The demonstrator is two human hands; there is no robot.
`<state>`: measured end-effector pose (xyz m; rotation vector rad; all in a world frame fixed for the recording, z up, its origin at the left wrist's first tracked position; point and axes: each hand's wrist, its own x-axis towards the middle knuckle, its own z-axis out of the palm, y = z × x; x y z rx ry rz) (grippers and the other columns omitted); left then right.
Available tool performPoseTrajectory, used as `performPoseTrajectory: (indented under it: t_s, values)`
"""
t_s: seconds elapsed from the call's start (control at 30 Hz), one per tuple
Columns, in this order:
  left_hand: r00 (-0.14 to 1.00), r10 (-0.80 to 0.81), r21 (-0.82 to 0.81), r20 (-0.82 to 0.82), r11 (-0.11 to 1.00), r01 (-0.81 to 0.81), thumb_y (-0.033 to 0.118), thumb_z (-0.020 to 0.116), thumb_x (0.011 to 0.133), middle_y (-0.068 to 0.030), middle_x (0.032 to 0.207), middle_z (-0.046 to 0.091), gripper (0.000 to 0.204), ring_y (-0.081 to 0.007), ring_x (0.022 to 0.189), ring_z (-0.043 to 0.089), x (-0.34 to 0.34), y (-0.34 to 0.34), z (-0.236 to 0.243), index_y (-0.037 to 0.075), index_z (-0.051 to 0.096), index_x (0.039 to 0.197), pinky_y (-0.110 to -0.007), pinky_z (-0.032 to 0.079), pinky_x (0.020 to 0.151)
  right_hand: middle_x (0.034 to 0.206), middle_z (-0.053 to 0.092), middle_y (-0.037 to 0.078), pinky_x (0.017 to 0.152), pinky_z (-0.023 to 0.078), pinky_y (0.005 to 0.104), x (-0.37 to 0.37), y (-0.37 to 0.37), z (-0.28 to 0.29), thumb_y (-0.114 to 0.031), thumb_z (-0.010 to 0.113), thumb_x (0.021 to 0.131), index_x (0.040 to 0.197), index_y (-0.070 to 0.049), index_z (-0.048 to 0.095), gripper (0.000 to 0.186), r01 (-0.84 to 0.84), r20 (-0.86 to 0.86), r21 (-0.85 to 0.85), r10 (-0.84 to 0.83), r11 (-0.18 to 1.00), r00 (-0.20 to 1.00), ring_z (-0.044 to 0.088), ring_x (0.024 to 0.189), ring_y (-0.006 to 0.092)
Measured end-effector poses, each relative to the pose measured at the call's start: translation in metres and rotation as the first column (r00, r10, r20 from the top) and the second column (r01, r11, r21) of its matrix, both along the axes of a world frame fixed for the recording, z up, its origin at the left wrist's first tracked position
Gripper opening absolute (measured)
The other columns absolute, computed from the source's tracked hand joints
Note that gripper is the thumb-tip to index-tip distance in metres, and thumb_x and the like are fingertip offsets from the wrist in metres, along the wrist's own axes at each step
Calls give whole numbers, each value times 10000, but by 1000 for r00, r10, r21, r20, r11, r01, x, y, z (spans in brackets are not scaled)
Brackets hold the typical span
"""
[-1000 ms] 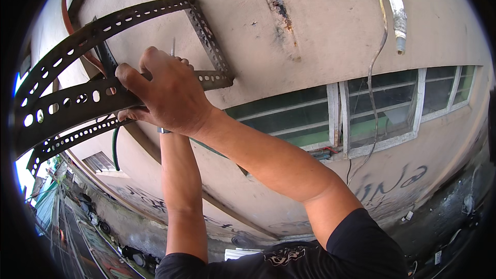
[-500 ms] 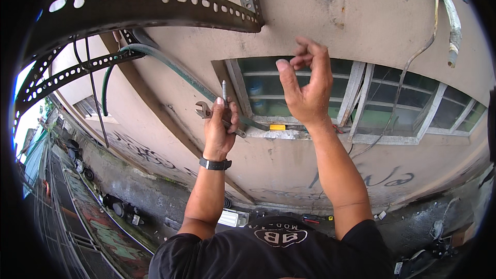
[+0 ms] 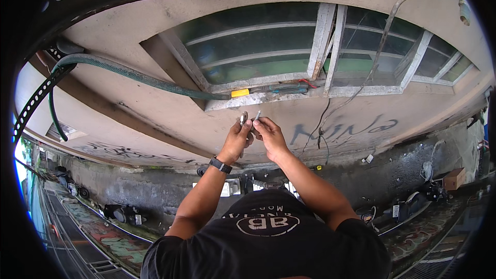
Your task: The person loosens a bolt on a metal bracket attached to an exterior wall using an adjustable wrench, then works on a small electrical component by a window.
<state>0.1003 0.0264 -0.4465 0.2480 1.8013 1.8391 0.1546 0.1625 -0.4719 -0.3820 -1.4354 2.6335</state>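
Note:
My left hand [image 3: 235, 142], with a black watch on its wrist, and my right hand [image 3: 269, 135] meet in front of my chest, fingertips touching. The left fingers grip a small grey metal piece [image 3: 243, 119] that sticks up; whether it is a wrench end or a bolt I cannot tell. My right fingertips pinch a short threaded bolt [image 3: 257, 115] right beside it. Behind both hands is a beige wall.
Perforated metal angle bars [image 3: 36, 98] curve along the upper left, with a green hose [image 3: 139, 75] running under them. A pale-framed window [image 3: 320, 46] has a yellow item [image 3: 239, 93] and hand tools on its sill. Cables [image 3: 380, 51] hang down the wall. Far below lie a street and parked motorbikes [image 3: 121, 212].
Both hands came away from the perforated bars and dropped to the middle of the view, joining over the small metal parts. The view tilted down toward the window and street.

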Motion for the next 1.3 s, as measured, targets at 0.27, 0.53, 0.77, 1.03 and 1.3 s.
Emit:
performPoseTrajectory:
  t_s: [0.27, 0.53, 0.77, 1.03, 1.3]
  values:
    - [622, -194, -450, -759, 846, -286, 93, 671, 847, -163, 825, 696, 298, -365, 704, 682, -24, 11, -20, 24, 643, 1136, -451, 543, 666, 1056, 693, 72, 796, 603, 332, 3, 67, -33, -162, 621, 1042, 1239, -51, 631, 227, 125, 107, -152, -109, 981, 988, 688, 837, 174]
    - [309, -344, -422, -887, 875, -237, -12, 689, 837, -174, 1054, 609, 350, -371, 1011, 594, -75, 26, -6, -9, 687, 1187, -457, 497, 892, 1136, 689, 136, 897, 596, 381, 7, 83, -37, -68, 580, 1038, 1325, 7, 605, 297, 114, 17, -210, -113, 971, 993, 702, 967, 236]
    - [299, -338, -403, -893, 894, -195, -47, 708, 802, -164, 1049, 593, 464, -365, 995, 585, -96, 41, -15, 24, 688, 1260, -449, 494, 898, 1151, 694, 130, 955, 572, 391, 26, 93, -34, -78, 569, 1042, 1371, 1, 597, 339, 114, 47, -243, -105, 963, 993, 696, 1007, 238]
    - [318, -278, -327, -907, 938, -114, -23, 703, 858, -179, 1110, 616, 425, -394, 1058, 598, -111, 46, -32, 42, 623, 1270, -448, 493, 922, 1161, 686, 133, 950, 577, 403, 42, 101, -42, -42, 568, 1033, 1383, 2, 585, 353, 139, 67, -243, -127, 960, 990, 698, 992, 246]
    - [343, -296, -321, -891, 947, -17, -11, 727, 818, -148, 1091, 619, 289, -371, 1067, 589, -115, 48, -25, 48, 674, 1096, -449, 481, 937, 1216, 670, 116, 993, 548, 395, 45, 101, -43, 43, 555, 998, 1428, -11, 561, 433, 87, -6, -155, -90, 984, 996, 671, 1055, 225]
